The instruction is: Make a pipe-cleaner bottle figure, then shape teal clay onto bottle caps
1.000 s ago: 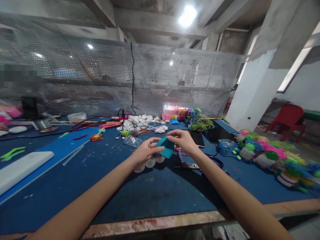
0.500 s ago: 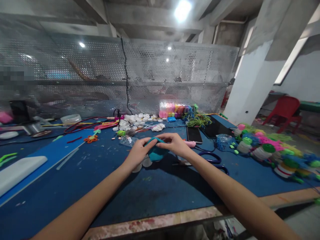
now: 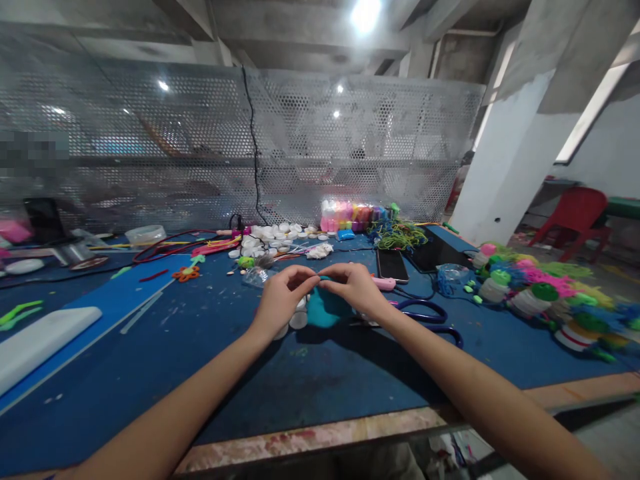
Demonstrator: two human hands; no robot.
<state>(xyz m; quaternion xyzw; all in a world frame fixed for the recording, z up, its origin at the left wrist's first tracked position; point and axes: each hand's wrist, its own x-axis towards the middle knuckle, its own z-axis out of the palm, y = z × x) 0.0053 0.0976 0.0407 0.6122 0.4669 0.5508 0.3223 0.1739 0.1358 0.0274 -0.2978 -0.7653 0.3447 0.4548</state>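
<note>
A soft teal sheet [image 3: 327, 308] hangs from my fingertips just above the blue work table; whether it is clay or cloth I cannot tell. With thumb and forefinger, my left hand [image 3: 283, 300] pinches its upper left edge. Close beside it, my right hand [image 3: 355, 290] is closed on the top edge, fingertips almost meeting the left ones. Small white round containers [image 3: 299, 320] stand by the left fingers, partly covered. Right of my right hand lie large scissors with dark blue handles [image 3: 425, 312] and a pink-handled tool [image 3: 384, 283], both partly hidden.
White caps [image 3: 273, 237] lie piled at the back, near coloured packets [image 3: 345, 217] and green yarn-like strands [image 3: 400, 235]. A phone [image 3: 393, 265] lies behind the scissors. Decorated bottles [image 3: 533, 300] line the right. A white block [image 3: 47, 347] rests on a blue board [image 3: 145, 277] at left.
The teal sheet now hangs lower and flatter from the fingertips, where it was bunched and folded between the hands. My right hand has shifted slightly right, and the view has moved a little.
</note>
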